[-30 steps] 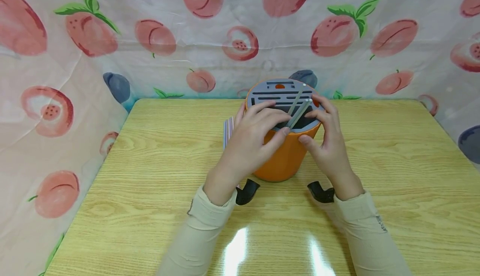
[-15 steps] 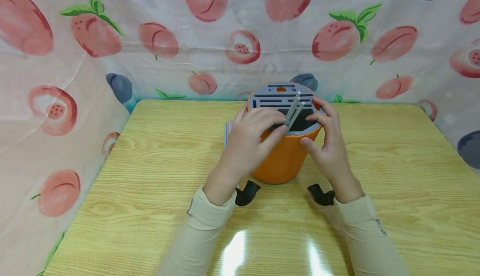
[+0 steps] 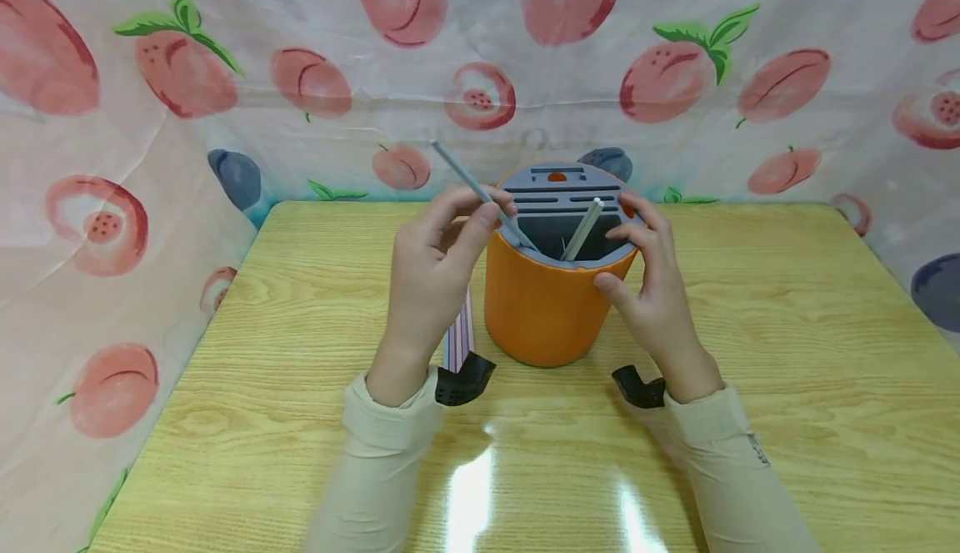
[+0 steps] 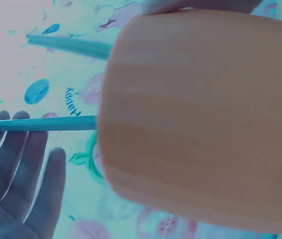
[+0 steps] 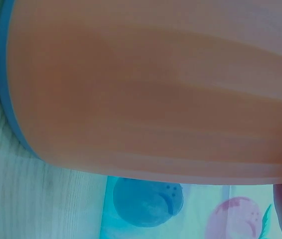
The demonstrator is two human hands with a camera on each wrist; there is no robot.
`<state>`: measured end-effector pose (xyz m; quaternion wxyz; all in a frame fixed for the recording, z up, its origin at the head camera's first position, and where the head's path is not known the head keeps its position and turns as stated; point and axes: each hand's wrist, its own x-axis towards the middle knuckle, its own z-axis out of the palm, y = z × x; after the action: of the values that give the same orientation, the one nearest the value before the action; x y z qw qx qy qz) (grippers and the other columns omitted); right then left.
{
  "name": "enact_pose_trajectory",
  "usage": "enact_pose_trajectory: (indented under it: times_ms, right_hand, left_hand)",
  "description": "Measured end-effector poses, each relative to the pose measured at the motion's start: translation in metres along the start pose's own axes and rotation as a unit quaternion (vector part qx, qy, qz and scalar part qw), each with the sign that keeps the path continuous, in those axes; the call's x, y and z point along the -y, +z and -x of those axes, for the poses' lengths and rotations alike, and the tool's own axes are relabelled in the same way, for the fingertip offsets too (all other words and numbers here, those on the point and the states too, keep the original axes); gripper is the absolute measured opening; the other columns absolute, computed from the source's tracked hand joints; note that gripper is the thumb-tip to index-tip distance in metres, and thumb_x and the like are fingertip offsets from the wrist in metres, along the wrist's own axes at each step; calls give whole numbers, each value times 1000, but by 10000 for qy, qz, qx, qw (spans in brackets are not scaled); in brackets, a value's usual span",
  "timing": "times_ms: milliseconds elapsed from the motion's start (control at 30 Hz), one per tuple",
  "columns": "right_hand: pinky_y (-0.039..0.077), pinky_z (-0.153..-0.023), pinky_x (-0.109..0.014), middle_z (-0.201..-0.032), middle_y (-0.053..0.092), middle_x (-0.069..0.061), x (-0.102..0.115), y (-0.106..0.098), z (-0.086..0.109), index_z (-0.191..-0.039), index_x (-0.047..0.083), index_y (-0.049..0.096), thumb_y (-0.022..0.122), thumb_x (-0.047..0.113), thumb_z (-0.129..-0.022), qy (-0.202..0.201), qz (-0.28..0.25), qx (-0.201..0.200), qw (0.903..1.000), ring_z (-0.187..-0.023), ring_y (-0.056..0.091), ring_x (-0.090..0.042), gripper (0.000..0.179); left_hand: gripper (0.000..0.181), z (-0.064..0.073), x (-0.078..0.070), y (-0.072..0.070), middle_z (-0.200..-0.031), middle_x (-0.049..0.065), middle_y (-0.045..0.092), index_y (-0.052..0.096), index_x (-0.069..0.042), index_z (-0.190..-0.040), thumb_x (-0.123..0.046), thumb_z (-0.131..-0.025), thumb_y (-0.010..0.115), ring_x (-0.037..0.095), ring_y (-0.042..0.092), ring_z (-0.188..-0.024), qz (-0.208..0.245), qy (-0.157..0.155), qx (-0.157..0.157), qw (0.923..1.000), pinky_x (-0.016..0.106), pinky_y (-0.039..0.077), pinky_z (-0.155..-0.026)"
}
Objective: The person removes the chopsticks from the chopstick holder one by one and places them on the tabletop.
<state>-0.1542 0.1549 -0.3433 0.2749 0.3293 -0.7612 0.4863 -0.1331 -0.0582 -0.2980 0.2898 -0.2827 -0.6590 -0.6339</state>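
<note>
An orange bucket-shaped holder with a grey slotted top stands upright on the table. My left hand pinches a pale, slim chopstick at the holder's left rim. Its upper end leans out to the left, and its lower end reaches into the opening. In the left wrist view, the chopstick runs from the fingers to the rim. Two more pale chopsticks lean together in the front compartment. My right hand grips the holder's right rim, thumb outside and fingers over the top.
A striped pink and lavender bundle lies left of the holder, partly behind my left wrist. Black wrist mounts sit by both cuffs. A fruit-print cloth hangs behind the wooden table.
My left hand has moved left from the middle of the opening, bringing one chopstick to the left rim and tilting it leftward. The right hand keeps its grip.
</note>
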Motion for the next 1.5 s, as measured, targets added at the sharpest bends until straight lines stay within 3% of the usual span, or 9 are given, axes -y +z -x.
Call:
enact_pose_trajectory:
  times_ms: [333,533,700,800,900,1100,1200,1333,1500]
  right_hand:
    - [23,-101,-43,-134,29,-26,0,1,0,-104,-9,44,50,53,-83,-17,-14,-17,10000,-127,23,-33,66]
    - [22,-101,-45,-133,29,-26,0,0,-1,-104,-9,44,50,54,-83,-45,54,-27,10000,-127,23,-33,66]
    - [22,-102,-45,-133,29,-28,1,0,-2,-103,-9,44,50,54,-83,-70,89,-40,9999,-126,23,-34,67]
    - [22,-102,-45,-133,29,-27,1,0,-1,-103,-9,44,50,54,-83,-45,74,-43,10000,-126,23,-34,67]
    - [22,-102,-45,-133,29,-27,1,0,-1,-104,-9,44,50,54,-83,-28,72,-45,10000,-126,23,-34,67]
    - [22,-102,-45,-133,29,-27,0,0,1,-104,-9,44,50,54,-83,-16,84,-51,10000,-126,23,-33,67]
    - [22,-102,-45,-134,29,-26,0,0,1,-105,-9,44,50,54,-83,-2,89,-54,9999,-127,23,-33,67]
    - [22,-102,-45,-134,29,-26,0,1,1,-105,-9,44,50,54,-83,16,89,-56,9999,-127,23,-33,67]
    - [22,-102,-46,-134,28,-26,0,1,2,-105,-9,44,50,54,-83,42,62,-34,10000,-127,22,-33,67]
  left_hand:
    - [16,-8,-21,-14,-90,19,54,53,6,-99,-4,-94,42,30,57,-81,935,25,-1266,9875,45,50,-72]
    - [16,-10,-16,-28,-85,24,53,52,5,-97,-2,-95,38,31,55,-74,1384,396,-2052,9681,43,52,-64]
    - [16,-11,-11,-41,-84,22,51,52,6,-98,-3,-94,38,29,55,-69,1728,442,-2428,9535,41,52,-62]
    - [16,-10,-11,-46,-82,21,51,52,7,-97,-4,-94,41,28,55,-67,1750,350,-2413,9539,40,52,-60]
    - [17,-9,-9,-49,-79,19,54,55,8,-97,-6,-93,45,27,55,-66,1576,144,-2211,9623,37,52,-57]
    - [21,-7,-11,-46,-77,16,58,58,7,-98,-11,-91,50,28,54,-67,707,-160,-1646,9837,35,50,-55]
    - [20,-7,-14,-43,-79,17,58,59,5,-98,-11,-92,49,29,54,-69,252,-380,-1359,9897,34,50,-57]
    - [20,-6,-15,-40,-80,17,57,59,4,-98,-12,-91,50,28,55,-72,-436,-831,-1073,9898,35,51,-61]
    - [23,-4,0,-43,-81,16,60,61,1,-100,-17,-92,50,22,56,-72,-1428,-1246,-695,9794,33,51,-62]
